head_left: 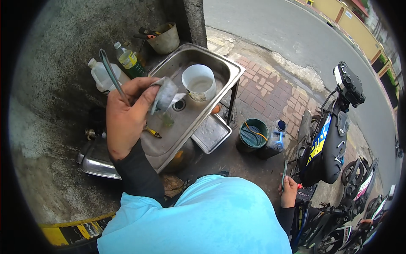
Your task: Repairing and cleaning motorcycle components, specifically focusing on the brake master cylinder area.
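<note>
Grey rounded piece (165, 94), kind unclear: over the steel sink (182, 123), left hand (127, 112), grip pinched around it. Thin strip (285, 168): right hand (289, 190), narrow grip on it, well apart from the sink.

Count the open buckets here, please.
3: a white bucket in the sink, a green bucket on the ground and a beige bucket of tools by the wall. Others may be hidden.

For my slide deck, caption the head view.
At a steel sink, the left hand holds a greyish piece and the right hand a slim strip.
</note>
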Action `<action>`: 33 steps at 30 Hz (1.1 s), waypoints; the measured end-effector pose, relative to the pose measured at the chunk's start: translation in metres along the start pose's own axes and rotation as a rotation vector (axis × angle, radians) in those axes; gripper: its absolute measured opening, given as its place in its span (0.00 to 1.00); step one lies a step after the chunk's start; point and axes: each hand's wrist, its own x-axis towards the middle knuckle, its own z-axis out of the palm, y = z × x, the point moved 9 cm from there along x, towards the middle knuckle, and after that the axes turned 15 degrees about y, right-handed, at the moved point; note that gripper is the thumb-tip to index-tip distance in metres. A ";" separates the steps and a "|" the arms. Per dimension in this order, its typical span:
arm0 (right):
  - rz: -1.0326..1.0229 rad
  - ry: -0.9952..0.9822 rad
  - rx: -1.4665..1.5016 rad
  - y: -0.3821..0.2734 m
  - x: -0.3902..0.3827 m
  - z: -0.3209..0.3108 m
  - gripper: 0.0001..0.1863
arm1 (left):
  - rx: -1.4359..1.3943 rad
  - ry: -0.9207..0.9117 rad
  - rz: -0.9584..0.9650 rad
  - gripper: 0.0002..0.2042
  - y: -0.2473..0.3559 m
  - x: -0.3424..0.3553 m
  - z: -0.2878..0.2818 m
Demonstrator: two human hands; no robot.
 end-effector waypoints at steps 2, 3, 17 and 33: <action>-0.017 0.002 0.027 -0.008 -0.002 0.003 0.21 | 0.127 -0.030 -0.024 0.09 -0.006 -0.006 -0.008; -0.022 -0.031 0.056 -0.009 -0.004 0.004 0.21 | 0.126 -0.049 -0.013 0.09 -0.010 -0.007 -0.010; 0.040 0.127 0.260 -0.001 -0.046 -0.044 0.17 | 0.229 -0.566 -0.066 0.26 -0.087 -0.009 0.041; -0.075 0.817 0.482 0.094 -0.160 -0.151 0.15 | 0.044 -1.791 0.248 0.04 -0.031 -0.321 0.342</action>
